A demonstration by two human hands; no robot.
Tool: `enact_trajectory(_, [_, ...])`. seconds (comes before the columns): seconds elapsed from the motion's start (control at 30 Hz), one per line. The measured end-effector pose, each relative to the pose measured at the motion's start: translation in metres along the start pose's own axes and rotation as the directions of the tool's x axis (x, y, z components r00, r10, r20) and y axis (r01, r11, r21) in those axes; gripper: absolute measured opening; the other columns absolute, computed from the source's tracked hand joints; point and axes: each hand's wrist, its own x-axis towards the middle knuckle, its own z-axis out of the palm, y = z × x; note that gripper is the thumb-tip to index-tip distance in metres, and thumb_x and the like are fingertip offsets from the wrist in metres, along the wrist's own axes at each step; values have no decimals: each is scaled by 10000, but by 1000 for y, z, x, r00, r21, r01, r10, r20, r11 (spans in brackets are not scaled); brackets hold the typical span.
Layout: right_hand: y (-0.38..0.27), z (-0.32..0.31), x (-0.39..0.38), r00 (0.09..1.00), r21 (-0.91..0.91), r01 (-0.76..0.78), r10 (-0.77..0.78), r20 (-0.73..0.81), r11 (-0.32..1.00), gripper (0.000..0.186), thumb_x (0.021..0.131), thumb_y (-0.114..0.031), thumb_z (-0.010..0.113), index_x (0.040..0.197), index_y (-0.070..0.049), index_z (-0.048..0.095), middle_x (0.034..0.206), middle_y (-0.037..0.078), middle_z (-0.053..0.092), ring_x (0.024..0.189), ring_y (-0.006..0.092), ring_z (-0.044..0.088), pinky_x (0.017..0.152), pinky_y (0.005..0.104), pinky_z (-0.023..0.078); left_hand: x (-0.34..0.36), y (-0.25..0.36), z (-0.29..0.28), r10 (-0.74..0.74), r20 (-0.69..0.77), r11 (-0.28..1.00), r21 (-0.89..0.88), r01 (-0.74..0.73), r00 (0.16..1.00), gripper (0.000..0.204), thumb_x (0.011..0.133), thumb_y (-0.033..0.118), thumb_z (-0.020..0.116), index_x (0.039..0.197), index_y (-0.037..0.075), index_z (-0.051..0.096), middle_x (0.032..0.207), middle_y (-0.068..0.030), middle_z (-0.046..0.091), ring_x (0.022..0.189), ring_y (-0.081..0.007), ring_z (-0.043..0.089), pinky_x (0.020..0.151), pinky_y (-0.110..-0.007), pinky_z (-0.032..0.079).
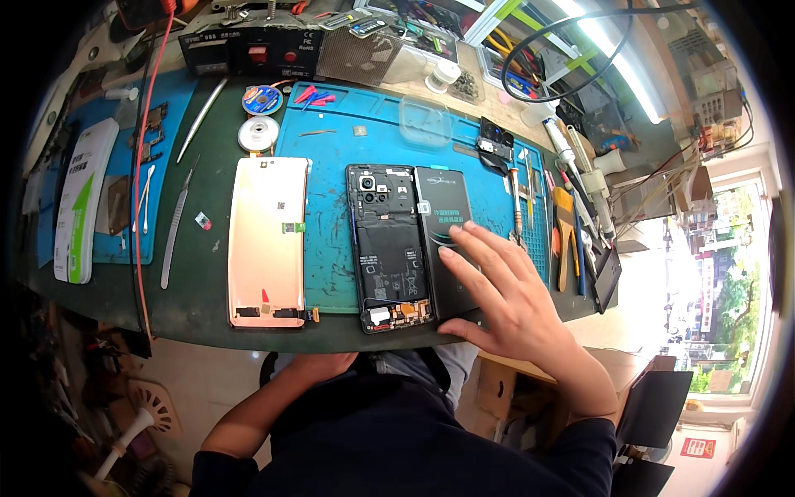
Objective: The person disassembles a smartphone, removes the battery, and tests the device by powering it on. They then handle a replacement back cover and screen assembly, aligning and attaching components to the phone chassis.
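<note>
A smartphone with its back off (392, 248) lies on the blue mat, its cameras at the far end and its battery and a bare circuit board showing. Close against its right side is a flat black panel with teal print (447, 207). My right hand (507, 290) rests over the panel's right part with fingers spread, gripping nothing. To the left of the phone lies a flat copper-coloured phone part (267, 240) with a green sticker and ribbon connectors. My left hand (333, 364) is low by my lap at the table edge, its fingers hidden.
Tweezers (179, 228), cotton swabs (142, 199) and a white-green box (85, 203) lie left. Two spools (258, 133) stand behind the copper-coloured part. A clear plastic tray (426, 121) sits on the blue mat (331, 190). Brushes (565, 228) and screwdrivers (516, 199) line the right.
</note>
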Motion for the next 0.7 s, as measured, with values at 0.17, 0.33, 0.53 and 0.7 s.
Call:
enact_trajectory(0.17, [11, 15, -6, 984, -164, 131, -149, -102, 978, 657, 816, -369, 792, 1391, -94, 633, 1356, 180, 636, 1213, 326, 658, 936, 406, 561, 1, 2, -5, -39, 36, 999, -11, 40, 999, 348, 956, 203, 671, 1279, 74, 683, 1264, -159, 682, 1141, -369, 650, 1010, -494, 503])
enact_trajectory(0.33, [23, 21, -13, 877, -275, 162, -266, -401, 948, 436, 892, -169, 654, 1320, -97, 685, 1194, 187, 731, 1012, 314, 755, 767, 348, 593, -3, 8, -9, -28, -35, 999, 31, 29, 999, 315, 930, 181, 705, 1235, 104, 714, 1209, -123, 707, 1061, -328, 684, 965, -469, 533])
enact_trajectory(0.53, [50, 30, -24, 608, -20, -190, 101, -787, 982, 313, 955, -3, 555, 1229, 89, 677, 1048, 151, 769, 690, 169, 665, 654, 285, 539, 3, 34, -51, 106, -164, 993, 72, -95, 981, 376, 840, 114, 763, 1214, 154, 759, 1043, -35, 740, 932, -209, 720, 804, -402, 579])
enact_trajectory(0.7, [64, 25, -38, 375, 866, -123, 830, -412, 485, 371, 1000, -26, 614, 1355, 75, 580, 858, 12, 658, 670, 44, 549, 602, 176, 428, -8, 37, -64, 44, -193, 998, 60, -33, 980, 384, 834, 89, 766, 1216, 130, 761, 948, -28, 739, 830, -199, 724, 754, -368, 576])
